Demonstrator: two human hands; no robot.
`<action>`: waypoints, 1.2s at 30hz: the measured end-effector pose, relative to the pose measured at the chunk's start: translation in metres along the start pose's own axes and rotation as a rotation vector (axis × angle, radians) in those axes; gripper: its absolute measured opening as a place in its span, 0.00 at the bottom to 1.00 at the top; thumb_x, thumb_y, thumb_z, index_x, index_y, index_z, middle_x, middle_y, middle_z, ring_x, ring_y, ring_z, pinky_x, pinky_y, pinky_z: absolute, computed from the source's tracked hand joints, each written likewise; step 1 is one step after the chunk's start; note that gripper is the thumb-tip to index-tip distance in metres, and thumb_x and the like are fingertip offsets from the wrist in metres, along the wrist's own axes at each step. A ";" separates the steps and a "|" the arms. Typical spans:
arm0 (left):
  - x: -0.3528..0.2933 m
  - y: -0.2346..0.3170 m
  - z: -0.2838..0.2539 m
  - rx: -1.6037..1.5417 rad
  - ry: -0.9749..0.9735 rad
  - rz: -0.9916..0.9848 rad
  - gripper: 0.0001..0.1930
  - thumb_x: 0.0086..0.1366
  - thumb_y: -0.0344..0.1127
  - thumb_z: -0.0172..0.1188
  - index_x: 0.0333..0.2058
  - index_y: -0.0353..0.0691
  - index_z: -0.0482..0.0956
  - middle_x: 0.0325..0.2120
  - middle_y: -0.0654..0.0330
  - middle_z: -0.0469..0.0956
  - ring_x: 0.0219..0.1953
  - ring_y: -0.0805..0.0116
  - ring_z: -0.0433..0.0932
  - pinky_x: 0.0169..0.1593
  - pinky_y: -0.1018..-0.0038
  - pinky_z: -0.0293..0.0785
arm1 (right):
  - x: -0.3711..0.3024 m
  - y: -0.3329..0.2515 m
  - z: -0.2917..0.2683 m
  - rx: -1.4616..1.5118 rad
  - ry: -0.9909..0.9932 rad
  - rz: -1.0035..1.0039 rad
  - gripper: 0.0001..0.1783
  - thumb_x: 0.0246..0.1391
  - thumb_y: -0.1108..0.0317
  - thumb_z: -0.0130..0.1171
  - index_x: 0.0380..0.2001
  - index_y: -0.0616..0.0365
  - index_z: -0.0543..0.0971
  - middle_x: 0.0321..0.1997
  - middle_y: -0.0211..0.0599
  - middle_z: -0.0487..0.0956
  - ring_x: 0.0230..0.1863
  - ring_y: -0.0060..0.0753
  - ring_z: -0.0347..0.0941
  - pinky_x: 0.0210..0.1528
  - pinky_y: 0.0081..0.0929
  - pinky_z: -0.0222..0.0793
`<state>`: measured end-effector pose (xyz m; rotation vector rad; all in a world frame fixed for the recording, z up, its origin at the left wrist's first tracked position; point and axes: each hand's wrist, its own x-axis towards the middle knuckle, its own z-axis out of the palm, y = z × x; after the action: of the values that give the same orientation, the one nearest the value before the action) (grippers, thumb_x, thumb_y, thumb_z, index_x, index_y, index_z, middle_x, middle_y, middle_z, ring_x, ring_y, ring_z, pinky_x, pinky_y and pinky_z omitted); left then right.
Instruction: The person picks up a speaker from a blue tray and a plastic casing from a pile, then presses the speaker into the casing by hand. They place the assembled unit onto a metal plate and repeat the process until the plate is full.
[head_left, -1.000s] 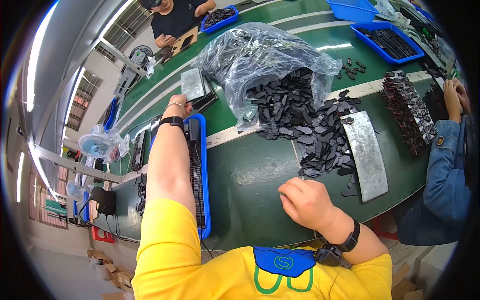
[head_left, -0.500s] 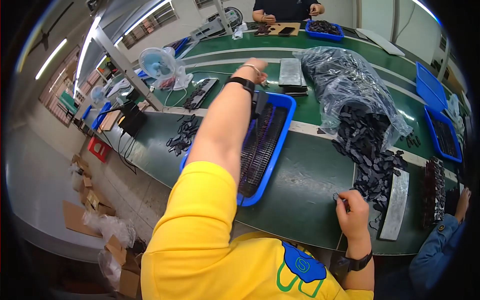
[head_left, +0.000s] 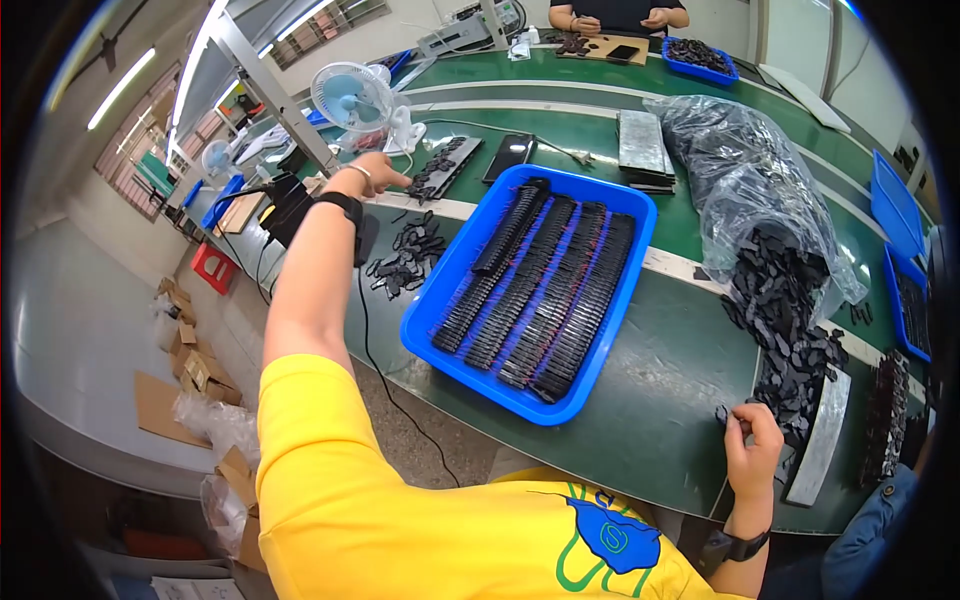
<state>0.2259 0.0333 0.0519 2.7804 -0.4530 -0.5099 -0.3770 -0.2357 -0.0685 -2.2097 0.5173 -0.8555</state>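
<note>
My left hand (head_left: 374,174) is stretched out to the far left, its fingers extended at the edge of a grey metal plate (head_left: 461,167) lined with small black pieces. No held thing shows in it. Just nearer lie loose black flat pieces (head_left: 405,258). Between my arms sits a blue tray (head_left: 500,400), packed with several rows of thin black pieces (head_left: 535,285). At the right, my right hand (head_left: 756,440) is closed in a pinch on a small black piece (head_left: 721,413). Beside it spreads a heap of black pieces (head_left: 785,320), with a long metal plate (head_left: 822,440) alongside.
A clear plastic bag (head_left: 745,155) spills the heap. Metal plates (head_left: 642,142) are stacked behind the tray, near a phone-like black slab (head_left: 510,157) and a fan (head_left: 350,98). A black cable (head_left: 385,385) hangs off the table edge. Another person (head_left: 620,14) works across the table.
My left arm has swung left, from beyond the tray to the plate with black pieces, uncovering the tray. My right hand keeps its pinch by the heap. The whole view has shifted somewhat.
</note>
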 end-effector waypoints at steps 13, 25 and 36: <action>0.092 -0.022 0.086 0.029 0.185 0.050 0.68 0.31 0.60 0.75 0.64 0.31 0.43 0.55 0.39 0.66 0.56 0.49 0.69 0.57 0.66 0.66 | 0.003 0.009 0.008 -0.088 0.053 0.173 0.02 0.48 0.81 0.54 0.27 0.66 0.72 0.25 0.31 0.69 0.22 0.19 0.60 0.26 0.17 0.56; 0.102 0.012 0.085 0.086 0.151 0.023 0.62 0.31 0.51 0.73 0.63 0.29 0.49 0.54 0.40 0.67 0.54 0.51 0.71 0.55 0.68 0.68 | 0.008 0.014 0.012 -0.142 0.057 0.184 0.03 0.47 0.82 0.55 0.27 0.65 0.73 0.22 0.32 0.68 0.19 0.19 0.60 0.22 0.17 0.55; 0.099 0.011 0.052 0.064 0.245 0.045 0.56 0.29 0.51 0.70 0.57 0.23 0.57 0.50 0.41 0.71 0.50 0.50 0.74 0.53 0.68 0.70 | 0.009 0.010 0.013 -0.125 0.062 0.180 0.03 0.47 0.82 0.54 0.28 0.65 0.73 0.22 0.31 0.68 0.20 0.18 0.60 0.23 0.16 0.55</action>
<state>0.2908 -0.0222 -0.0210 2.8361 -0.4814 -0.1436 -0.3627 -0.2414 -0.0789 -2.2134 0.8066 -0.8165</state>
